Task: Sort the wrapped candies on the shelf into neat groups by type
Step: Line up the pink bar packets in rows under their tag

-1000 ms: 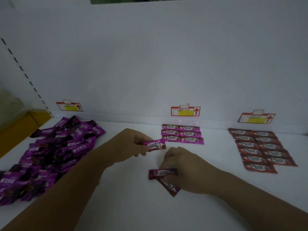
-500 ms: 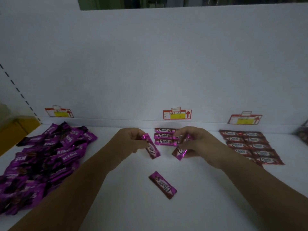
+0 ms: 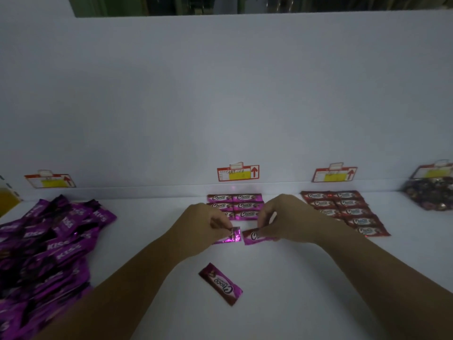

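Both hands lowered toward the shelf (image 3: 294, 278): left hand (image 3: 203, 227) pinches a pink candy (image 3: 232, 238), right hand (image 3: 291, 219) pinches a second pink candy (image 3: 253, 238), near pink rows (image 3: 235, 205).

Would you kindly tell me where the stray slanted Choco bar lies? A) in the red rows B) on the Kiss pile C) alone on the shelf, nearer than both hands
C: the stray bar lies alone on bare shelf, nearer than the left hand and right hand.
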